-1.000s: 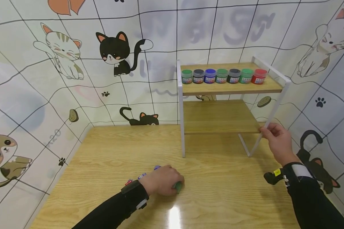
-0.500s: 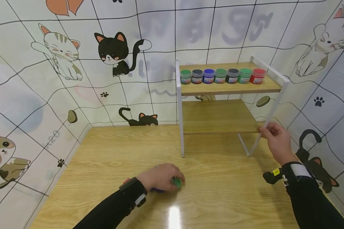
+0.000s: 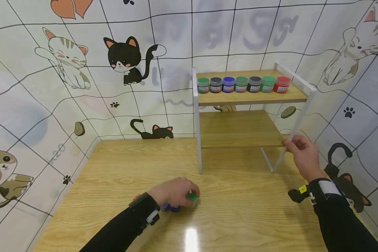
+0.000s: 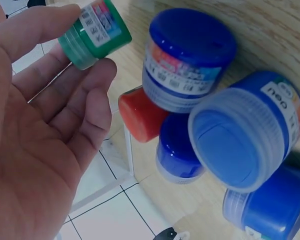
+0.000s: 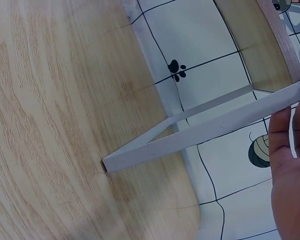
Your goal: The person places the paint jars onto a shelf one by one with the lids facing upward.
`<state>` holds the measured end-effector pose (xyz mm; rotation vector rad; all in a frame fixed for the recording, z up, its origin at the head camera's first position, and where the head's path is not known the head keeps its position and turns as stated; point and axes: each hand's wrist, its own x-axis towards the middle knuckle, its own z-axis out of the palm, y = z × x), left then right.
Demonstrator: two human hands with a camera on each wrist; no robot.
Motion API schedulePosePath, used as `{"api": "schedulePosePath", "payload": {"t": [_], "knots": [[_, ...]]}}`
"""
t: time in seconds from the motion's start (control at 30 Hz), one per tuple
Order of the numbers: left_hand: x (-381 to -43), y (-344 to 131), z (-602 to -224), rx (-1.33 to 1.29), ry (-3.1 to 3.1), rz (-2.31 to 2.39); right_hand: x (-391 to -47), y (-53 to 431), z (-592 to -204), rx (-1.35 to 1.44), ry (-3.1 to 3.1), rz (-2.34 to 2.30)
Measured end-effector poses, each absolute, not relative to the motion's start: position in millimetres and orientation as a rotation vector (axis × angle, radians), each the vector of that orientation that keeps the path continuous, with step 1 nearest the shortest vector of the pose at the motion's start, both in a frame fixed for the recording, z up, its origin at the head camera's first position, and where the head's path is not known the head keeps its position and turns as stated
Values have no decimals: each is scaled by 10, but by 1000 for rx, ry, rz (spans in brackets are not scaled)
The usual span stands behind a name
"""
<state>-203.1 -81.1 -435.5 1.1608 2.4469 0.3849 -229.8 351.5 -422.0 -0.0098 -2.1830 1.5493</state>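
Note:
My left hand pinches a small green paint jar between thumb and fingers, low over the table. Beside that hand in the left wrist view lie several blue paint jars and a red one, some tipped on their sides. The head view shows only parts of the blue ones under the hand. At the right, my right hand grips the white side post of a two-tier shelf at the lower board's front corner. Its thumb and fingertips meet at the post.
Along the top board stands a row of several paint jars, green, black, blue and a red jar at the right end. The wooden table meets a wall covering printed with cats, behind and on both sides.
My left hand has shifted slightly left and turned, so more of the green jar's lid shows. Blue jars have come into sight below the hand. The right hand keeps its hold on the shelf.

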Motion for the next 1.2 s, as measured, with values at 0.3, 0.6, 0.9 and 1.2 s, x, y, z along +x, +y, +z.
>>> {"api": "schedulePosePath", "payload": {"t": [0.3,0.6,0.9,1.2], "knots": [[-2077,-831,-4320,1217,2406,425,-2270,3629,-4137,-47,-2369,1397],[-2083,-823,-4252,1128,2405,400,-2232,3675,-3988,-18,-2476,1172],[-2087,-815,-4178,1071,2405,361,-2247,3703,-3847,27,-2610,1021],[-2117,-769,-4072,1181,2430,334,-2237,3682,-3807,63,-2678,950]]}}
